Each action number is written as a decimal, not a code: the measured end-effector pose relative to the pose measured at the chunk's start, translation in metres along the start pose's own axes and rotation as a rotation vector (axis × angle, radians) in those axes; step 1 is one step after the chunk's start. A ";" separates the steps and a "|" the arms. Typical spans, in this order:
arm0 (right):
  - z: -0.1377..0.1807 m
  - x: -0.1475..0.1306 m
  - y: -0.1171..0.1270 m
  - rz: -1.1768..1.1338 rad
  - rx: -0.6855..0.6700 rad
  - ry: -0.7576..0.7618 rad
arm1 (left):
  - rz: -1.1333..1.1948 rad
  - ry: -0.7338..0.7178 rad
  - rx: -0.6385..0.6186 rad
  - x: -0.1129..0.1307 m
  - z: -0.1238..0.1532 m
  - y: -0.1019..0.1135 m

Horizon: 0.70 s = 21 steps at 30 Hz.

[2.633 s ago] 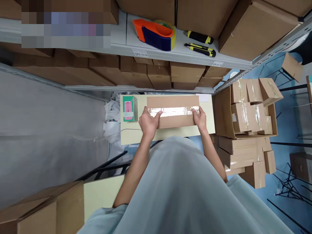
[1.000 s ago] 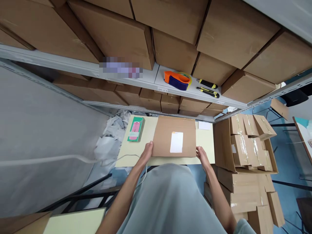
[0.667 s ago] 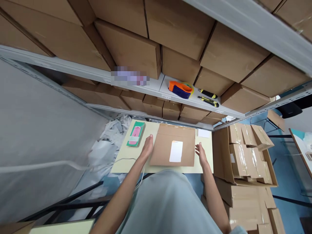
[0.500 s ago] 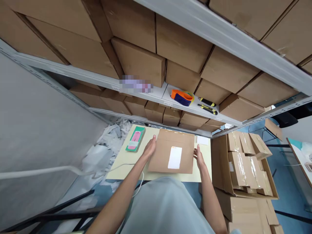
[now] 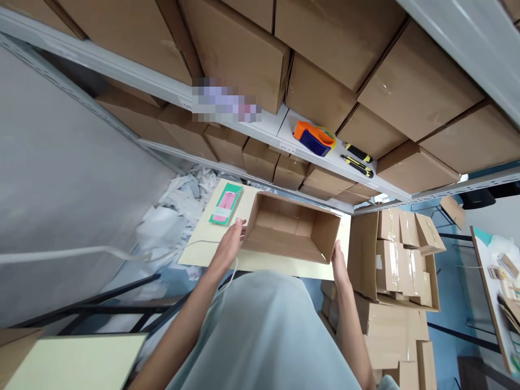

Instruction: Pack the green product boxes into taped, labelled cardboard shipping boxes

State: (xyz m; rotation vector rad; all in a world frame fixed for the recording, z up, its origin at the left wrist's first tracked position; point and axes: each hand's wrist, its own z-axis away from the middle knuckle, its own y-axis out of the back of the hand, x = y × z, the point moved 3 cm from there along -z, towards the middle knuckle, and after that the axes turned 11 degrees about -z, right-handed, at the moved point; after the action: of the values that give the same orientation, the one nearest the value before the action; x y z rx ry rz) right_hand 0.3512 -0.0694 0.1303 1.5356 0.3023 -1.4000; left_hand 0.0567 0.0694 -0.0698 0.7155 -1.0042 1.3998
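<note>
A cardboard box is on the pale yellow table with its open side turned toward me. The inside looks bare, with brown walls and a seam at the back. My left hand is at the box's left edge, thumb up and fingers against the side. At the lower right corner, my right hand presses on the other side, its fingers partly hidden behind the wall. A green and pink package lies on the table left of the box, beyond my left hand.
An orange and blue tape dispenser and two yellow-black cutters lie on the shelf ahead. Boxes fill the shelving. A large carton of smaller boxes stands right; a white cable crosses at left.
The box has turned over: its labelled face was up, and now its open side faces me. Both hands have stayed at its sides. My view has shifted a little.
</note>
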 end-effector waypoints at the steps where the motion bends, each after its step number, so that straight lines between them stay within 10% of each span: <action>1: 0.000 0.003 -0.002 0.035 0.021 -0.035 | -0.071 0.000 -0.012 -0.002 0.000 -0.001; 6: -0.009 0.008 -0.012 0.069 0.079 -0.072 | -0.250 0.013 -0.048 -0.010 -0.004 -0.007; 21: -0.022 -0.013 -0.004 0.328 0.325 0.218 | 0.318 0.078 0.130 -0.038 -0.038 0.036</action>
State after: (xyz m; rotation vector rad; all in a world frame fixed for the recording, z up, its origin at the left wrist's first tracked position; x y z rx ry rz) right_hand 0.3578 -0.0452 0.1363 1.9112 -0.0528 -1.0599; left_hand 0.0306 0.0889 -0.1250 0.6076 -1.0020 1.7690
